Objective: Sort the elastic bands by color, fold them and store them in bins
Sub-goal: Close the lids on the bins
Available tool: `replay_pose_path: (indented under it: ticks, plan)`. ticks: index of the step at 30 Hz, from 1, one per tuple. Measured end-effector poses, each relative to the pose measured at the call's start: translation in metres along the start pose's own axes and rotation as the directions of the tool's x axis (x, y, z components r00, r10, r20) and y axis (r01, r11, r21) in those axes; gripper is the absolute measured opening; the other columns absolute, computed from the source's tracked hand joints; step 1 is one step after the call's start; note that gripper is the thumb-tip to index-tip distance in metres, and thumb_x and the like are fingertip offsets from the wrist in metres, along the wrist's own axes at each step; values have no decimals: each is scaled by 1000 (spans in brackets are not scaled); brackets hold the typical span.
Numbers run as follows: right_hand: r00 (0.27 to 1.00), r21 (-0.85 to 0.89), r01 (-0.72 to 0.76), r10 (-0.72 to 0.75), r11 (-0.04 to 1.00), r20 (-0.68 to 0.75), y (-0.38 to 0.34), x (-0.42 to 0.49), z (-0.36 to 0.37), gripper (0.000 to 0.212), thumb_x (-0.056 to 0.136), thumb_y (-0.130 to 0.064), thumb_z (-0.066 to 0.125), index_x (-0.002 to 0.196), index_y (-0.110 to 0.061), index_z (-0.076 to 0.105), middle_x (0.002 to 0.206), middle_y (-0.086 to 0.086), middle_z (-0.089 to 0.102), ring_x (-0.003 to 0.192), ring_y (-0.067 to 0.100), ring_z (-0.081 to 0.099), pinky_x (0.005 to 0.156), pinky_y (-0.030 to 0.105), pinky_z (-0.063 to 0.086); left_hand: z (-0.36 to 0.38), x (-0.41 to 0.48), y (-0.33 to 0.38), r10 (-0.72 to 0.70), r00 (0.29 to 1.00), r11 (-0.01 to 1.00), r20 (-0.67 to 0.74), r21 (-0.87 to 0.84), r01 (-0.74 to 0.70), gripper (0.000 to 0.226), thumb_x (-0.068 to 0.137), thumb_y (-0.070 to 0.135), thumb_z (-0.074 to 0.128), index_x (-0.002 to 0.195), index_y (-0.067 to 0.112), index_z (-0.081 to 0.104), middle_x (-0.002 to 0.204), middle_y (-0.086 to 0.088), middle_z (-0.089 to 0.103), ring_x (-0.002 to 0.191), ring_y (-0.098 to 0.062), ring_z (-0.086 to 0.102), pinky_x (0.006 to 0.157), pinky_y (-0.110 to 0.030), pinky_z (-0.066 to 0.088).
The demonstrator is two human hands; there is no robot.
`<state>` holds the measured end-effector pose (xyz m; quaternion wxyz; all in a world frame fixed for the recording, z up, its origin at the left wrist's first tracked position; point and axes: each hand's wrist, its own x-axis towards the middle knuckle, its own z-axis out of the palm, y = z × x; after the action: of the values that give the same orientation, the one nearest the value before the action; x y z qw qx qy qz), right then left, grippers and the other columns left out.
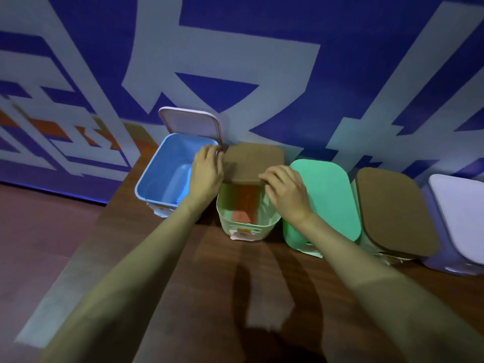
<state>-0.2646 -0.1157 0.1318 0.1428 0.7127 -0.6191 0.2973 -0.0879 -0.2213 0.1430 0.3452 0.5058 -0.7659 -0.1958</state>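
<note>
Clamped on the brown lid (252,161) of a pale bin (246,226), at the centre of the frame, are both hands. The left hand (207,171) is curled round the lid's left edge and the right hand (286,191) over its near edge. Each grip is closed on the lid, and nothing else is held. Only the far part of the bin is covered, so the near part of its mouth is left open. Something flat and red (245,203) is seen inside; whether it is a folded elastic band or a label cannot be told. No other band can be made out.

The step in hand is judged to be the moving of this lid, though opening or closing cannot be told. It would be done well if the lid were kept even between the two hands and the bin were not dragged across the table (209,284).

Just left of the pale bin a blue bin (152,179) is seen open, with a pink lid (190,121) propped upright behind it against the wall (262,48). Close on the right a green bin (296,237) is shut. It is followed by a second brown lid (392,213) on another bin, and then by a purple bin (440,260) at the right edge. Little room is left for the knuckles between these neighbours, and the lid's travel backward is limited by the wall.
</note>
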Motion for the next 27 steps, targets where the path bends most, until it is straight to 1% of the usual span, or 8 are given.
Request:
replay_pose_path:
  ticks: [3, 7, 10, 12, 15, 17, 23, 27]
  plan:
    - [998, 40, -27, 24, 999, 55, -8, -25, 2, 21, 80, -13, 56, 97, -14, 68, 100, 4, 64, 100, 23, 56, 93, 38, 44, 10, -19, -4, -16, 989, 995, 147, 104, 0, 38, 98, 27, 40, 114, 2, 63, 130, -18, 52, 122, -35, 45, 103, -40, 36]
    - [988, 107, -89, 73, 990, 137, -19, -51, 9, 21, 79, -16, 61, 99, -15, 69, 108, 4, 65, 114, 22, 51, 100, 45, 41, 18, -51, -6, 11, 976, 995, 220, 97, -33, 34, 96, 27, 47, 111, 4, 66, 130, -17, 53, 124, -31, 45, 105, -38, 34]
    - [977, 169, -111, 76, 979, 200, -23, -64, 13, 24, 84, -20, 50, 100, -14, 67, 111, 5, 64, 119, 20, 46, 98, 47, 45, 22, -68, -9, -14, 972, 994, 236, 105, -11, 30, 95, 19, 52, 116, 2, 63, 131, -17, 51, 121, -31, 47, 104, -36, 35]
    - [973, 189, -123, 81, 974, 215, -23, -70, 15, 26, 85, -20, 47, 101, -12, 67, 113, 6, 63, 122, 19, 43, 100, 44, 44, 24, -75, -9, -32, 969, 995, 246, 98, 8, 31, 95, 17, 51, 120, 2, 61, 133, -17, 50, 122, -32, 47, 105, -37, 34]
    - [975, 229, -156, 113, 961, 190, -22, -78, 16, 26, 88, -17, 46, 102, -8, 66, 115, 11, 62, 125, 20, 40, 108, 29, 31, 27, -84, -7, -35, 972, 997, 233, 74, 18, 32, 95, 16, 50, 123, 2, 59, 133, -16, 50, 124, -31, 45, 107, -36, 33]
    - [974, 247, -182, 140, 952, 175, -21, -80, 14, 27, 89, -16, 45, 104, -6, 65, 116, 13, 60, 125, 21, 39, 111, 27, 25, 30, -88, -5, -31, 977, 998, 213, 61, 18, 32, 96, 17, 49, 123, 3, 60, 132, -16, 50, 123, -30, 45, 107, -35, 33]
    - [969, 236, -218, 181, 947, 171, -22, -87, 9, 22, 84, -1, 61, 105, -5, 65, 119, 11, 59, 126, 21, 42, 108, 28, 32, 39, -95, -2, -92, 980, 996, 175, 29, 88, 33, 96, 19, 48, 124, 7, 59, 134, -13, 48, 126, -27, 42, 108, -36, 34]
    - [953, 171, -243, 203, 955, 223, -25, -89, 4, 22, 85, -10, 61, 106, -8, 65, 119, 8, 60, 123, 24, 49, 103, 36, 42, 42, -99, -4, -81, 983, 996, 162, 33, 77, 32, 95, 18, 49, 123, 5, 59, 134, -14, 48, 125, -28, 41, 107, -33, 31]
